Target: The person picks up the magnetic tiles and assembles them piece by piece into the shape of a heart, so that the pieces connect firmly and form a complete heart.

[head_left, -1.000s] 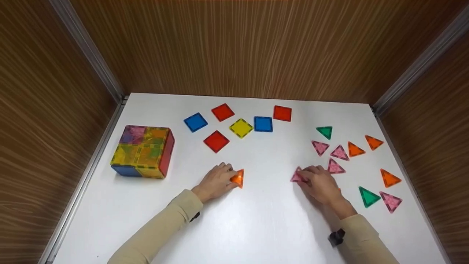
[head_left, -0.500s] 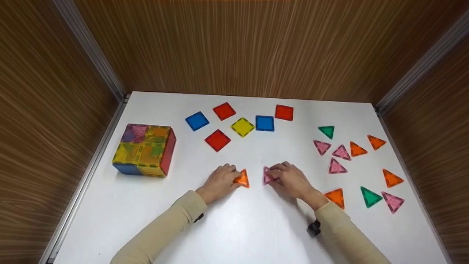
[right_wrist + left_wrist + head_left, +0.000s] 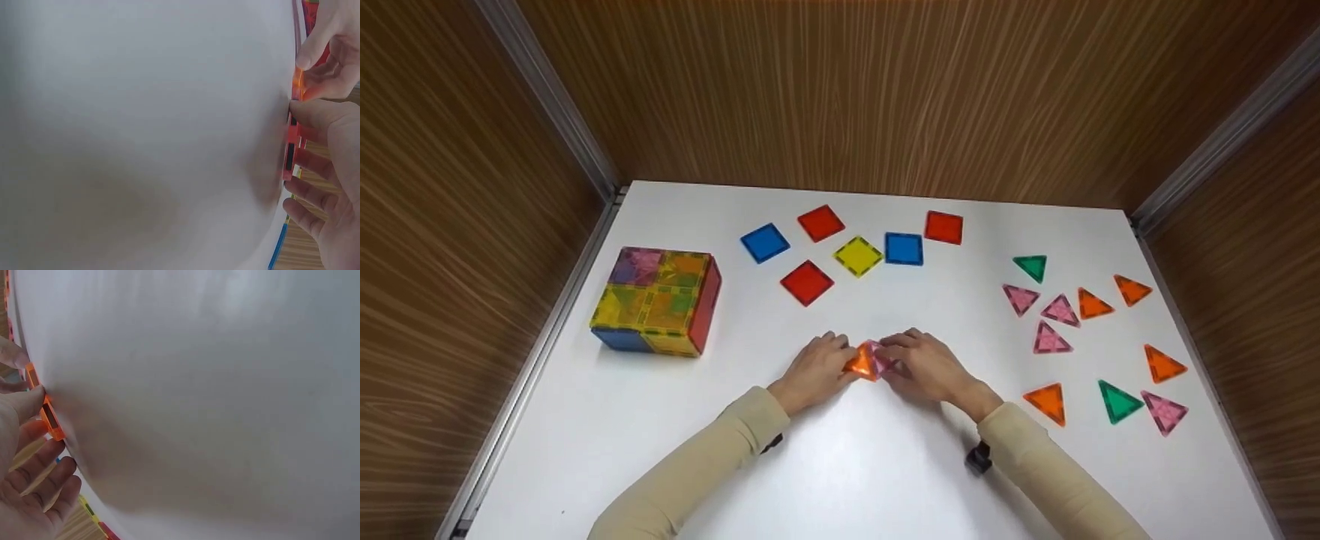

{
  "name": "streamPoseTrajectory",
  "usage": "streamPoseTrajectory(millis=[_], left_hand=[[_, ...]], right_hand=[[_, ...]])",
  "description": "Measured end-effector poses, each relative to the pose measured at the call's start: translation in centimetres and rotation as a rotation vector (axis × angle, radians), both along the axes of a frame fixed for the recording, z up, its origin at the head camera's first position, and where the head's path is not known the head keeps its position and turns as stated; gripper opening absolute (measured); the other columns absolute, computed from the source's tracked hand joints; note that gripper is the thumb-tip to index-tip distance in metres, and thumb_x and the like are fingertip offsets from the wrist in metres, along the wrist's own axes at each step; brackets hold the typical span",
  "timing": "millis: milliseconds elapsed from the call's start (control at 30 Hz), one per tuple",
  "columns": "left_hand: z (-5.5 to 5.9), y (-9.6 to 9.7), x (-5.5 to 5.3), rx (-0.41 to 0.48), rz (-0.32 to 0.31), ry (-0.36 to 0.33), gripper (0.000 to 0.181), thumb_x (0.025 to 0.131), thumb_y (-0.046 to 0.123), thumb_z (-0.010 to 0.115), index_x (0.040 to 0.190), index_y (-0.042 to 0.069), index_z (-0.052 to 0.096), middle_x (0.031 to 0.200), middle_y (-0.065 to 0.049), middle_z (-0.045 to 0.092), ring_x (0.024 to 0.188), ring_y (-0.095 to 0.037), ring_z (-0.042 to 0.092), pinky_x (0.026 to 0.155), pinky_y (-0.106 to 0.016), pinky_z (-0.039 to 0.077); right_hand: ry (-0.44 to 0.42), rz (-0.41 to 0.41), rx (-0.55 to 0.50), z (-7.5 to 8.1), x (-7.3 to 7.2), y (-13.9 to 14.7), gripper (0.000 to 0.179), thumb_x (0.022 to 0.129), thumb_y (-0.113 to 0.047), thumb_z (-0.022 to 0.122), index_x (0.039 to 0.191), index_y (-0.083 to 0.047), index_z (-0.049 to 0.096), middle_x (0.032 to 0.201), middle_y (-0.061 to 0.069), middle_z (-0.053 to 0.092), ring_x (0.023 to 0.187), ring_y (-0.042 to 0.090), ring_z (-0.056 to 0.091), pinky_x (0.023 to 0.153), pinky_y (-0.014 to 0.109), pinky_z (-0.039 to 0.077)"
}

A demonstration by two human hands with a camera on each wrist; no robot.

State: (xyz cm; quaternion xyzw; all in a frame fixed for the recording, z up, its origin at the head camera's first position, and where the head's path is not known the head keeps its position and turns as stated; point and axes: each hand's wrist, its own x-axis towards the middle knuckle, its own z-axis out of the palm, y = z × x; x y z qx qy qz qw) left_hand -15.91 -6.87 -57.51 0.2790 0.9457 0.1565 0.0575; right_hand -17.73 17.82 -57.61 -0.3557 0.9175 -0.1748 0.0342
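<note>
Near the middle of the white table, my left hand [image 3: 817, 367] pinches an orange triangle magnetic tile [image 3: 864, 363] between thumb and fingers. Facing it from the right, my right hand [image 3: 930, 366] pinches a pink triangle magnetic tile [image 3: 880, 358]. The two tiles meet edge to edge between the hands, partly covered by the fingertips. In the left wrist view the orange tile [image 3: 50, 417] shows its thick edge under the thumb. The right wrist view shows the pink tile [image 3: 290, 154] edge-on, with the orange tile [image 3: 297, 81] and left hand [image 3: 332, 53] just beyond.
A block built of coloured magnetic tiles [image 3: 656, 300] stands at the left. Red, blue and yellow square tiles [image 3: 858, 256] lie along the back. Green, pink and orange triangle tiles [image 3: 1060, 310] are spread at the right. Wood-patterned walls [image 3: 840, 97] enclose the table [image 3: 840, 480].
My right hand has carried the pink triangle tile leftward until it meets the orange one. My left hand, still holding the orange tile, has shifted slightly right.
</note>
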Motion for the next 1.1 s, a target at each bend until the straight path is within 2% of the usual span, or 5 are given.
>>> streamPoseTrajectory(millis=[133, 267, 567, 833, 1100], left_hand=[[0.0, 0.2, -0.3, -0.018, -0.002, 0.006, 0.045, 0.101, 0.041, 0.07, 0.134, 0.01, 0.069, 0.117, -0.007, 0.067, 0.105, -0.022, 0.056, 0.097, -0.035, 0.054], [0.1, 0.8, -0.7, -0.03, 0.008, -0.061, 0.06, 0.099, 0.048, 0.072, 0.147, 0.014, 0.06, 0.132, -0.008, 0.062, 0.117, -0.022, 0.054, 0.108, -0.038, 0.052], [0.0, 1.6, -1.2, -0.016, -0.006, -0.099, 0.066, 0.097, 0.049, 0.072, 0.151, 0.014, 0.057, 0.142, -0.009, 0.059, 0.127, -0.026, 0.052, 0.115, -0.043, 0.048], [0.0, 1.9, -1.5, -0.015, -0.004, -0.085, 0.067, 0.097, 0.051, 0.072, 0.149, 0.013, 0.058, 0.145, -0.009, 0.059, 0.126, -0.026, 0.052, 0.114, -0.044, 0.048], [0.0, 2.6, -1.8, 0.01, -0.032, -0.056, 0.061, 0.096, 0.048, 0.074, 0.145, 0.014, 0.063, 0.138, -0.008, 0.063, 0.121, -0.025, 0.054, 0.108, -0.041, 0.051]], right_hand=[[0.004, -0.009, -0.003, 0.0, 0.1, 0.1, 0.035, 0.097, -0.026, 0.077, 0.13, -0.015, 0.075, 0.136, 0.008, 0.072, 0.123, 0.028, 0.065, 0.107, 0.049, 0.056], [-0.009, -0.051, -0.027, 0.0, 0.8, 1.6, 0.039, 0.099, -0.026, 0.075, 0.136, -0.016, 0.071, 0.143, 0.011, 0.068, 0.13, 0.031, 0.063, 0.11, 0.054, 0.054], [0.099, -0.248, -0.114, 0.0, 4.4, 10.4, 0.045, 0.092, -0.018, 0.081, 0.135, -0.009, 0.071, 0.139, 0.015, 0.07, 0.127, 0.037, 0.065, 0.104, 0.059, 0.055], [0.043, -0.513, -0.026, 0.5, 7.9, 17.3, 0.048, 0.092, -0.021, 0.082, 0.137, -0.011, 0.069, 0.144, 0.019, 0.065, 0.126, 0.044, 0.062, 0.098, 0.061, 0.058], [0.005, -0.604, 0.062, 0.3, 9.6, 20.5, 0.047, 0.092, -0.026, 0.081, 0.133, -0.004, 0.07, 0.14, 0.026, 0.065, 0.125, 0.05, 0.061, 0.098, 0.065, 0.056]])
